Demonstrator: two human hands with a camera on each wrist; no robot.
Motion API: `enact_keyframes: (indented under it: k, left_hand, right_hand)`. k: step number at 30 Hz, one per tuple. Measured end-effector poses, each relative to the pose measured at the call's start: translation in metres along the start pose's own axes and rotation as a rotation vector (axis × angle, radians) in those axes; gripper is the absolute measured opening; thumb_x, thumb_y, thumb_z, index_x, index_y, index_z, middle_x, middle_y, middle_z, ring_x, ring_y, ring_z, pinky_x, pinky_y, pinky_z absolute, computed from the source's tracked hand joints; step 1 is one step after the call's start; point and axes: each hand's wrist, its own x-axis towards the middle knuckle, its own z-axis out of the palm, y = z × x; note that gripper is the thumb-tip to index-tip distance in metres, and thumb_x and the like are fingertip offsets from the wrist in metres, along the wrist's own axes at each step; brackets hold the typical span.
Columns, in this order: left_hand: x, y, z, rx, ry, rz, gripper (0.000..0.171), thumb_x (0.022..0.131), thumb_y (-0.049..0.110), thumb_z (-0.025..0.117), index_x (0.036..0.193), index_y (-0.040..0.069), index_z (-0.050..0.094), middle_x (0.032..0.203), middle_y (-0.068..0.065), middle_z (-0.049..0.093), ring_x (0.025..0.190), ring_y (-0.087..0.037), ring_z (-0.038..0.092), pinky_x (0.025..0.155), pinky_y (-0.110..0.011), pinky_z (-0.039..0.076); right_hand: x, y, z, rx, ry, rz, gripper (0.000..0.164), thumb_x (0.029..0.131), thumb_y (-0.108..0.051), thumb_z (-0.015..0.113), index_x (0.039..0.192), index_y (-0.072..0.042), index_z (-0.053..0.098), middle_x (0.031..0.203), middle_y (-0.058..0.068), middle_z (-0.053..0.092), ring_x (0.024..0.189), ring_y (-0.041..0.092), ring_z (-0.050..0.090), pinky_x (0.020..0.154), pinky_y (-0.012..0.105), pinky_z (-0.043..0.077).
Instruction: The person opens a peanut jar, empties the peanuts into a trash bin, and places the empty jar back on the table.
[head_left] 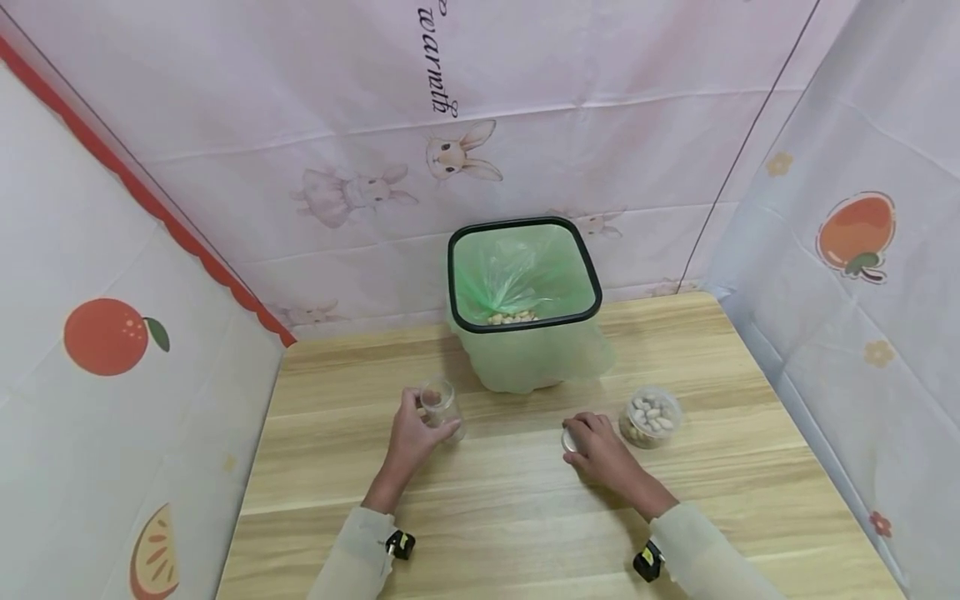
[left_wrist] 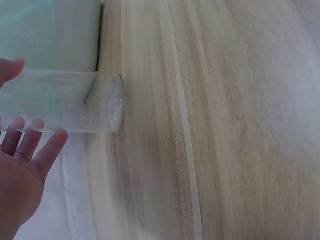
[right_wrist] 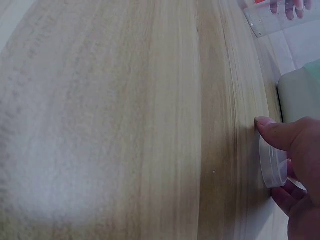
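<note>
My left hand (head_left: 412, 437) grips a clear plastic jar (head_left: 448, 410), thumb on one side and fingers on the other. No contents show through its wall in the left wrist view. On the right, my right hand (head_left: 606, 457) pinches a round, translucent lid (right_wrist: 272, 162) by its rim, at the tabletop. Just beyond that hand stands a clear round tub (head_left: 651, 418) holding pale, nut-like pieces that resemble pistachios. Between the hands and farther back is a bin (head_left: 525, 354) with a black rim and a green bag liner.
Pale nut-like pieces (head_left: 513, 317) lie inside the bin's liner. The wooden table (head_left: 495, 533) meets printed cloth walls (head_left: 360, 275) at the back and both sides.
</note>
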Motion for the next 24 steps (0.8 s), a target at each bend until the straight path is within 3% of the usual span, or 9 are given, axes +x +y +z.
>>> enact_keyframes:
  k: [24]
  left_hand:
    - [-0.0043, 0.0043, 0.0067, 0.051, -0.011, 0.018, 0.068, 0.075, 0.005, 0.087, 0.131, 0.003, 0.047, 0.129, -0.021, 0.063, 0.124, -0.041, 0.061, 0.101, -0.060, 0.055]
  right_hand:
    - [-0.0045, -0.0030, -0.0025, 0.007, -0.013, -0.007, 0.061, 0.085, -0.027, 0.086, 0.138, -0.005, 0.064, 0.134, 0.016, 0.063, 0.117, 0.032, 0.056, 0.093, 0.047, 0.055]
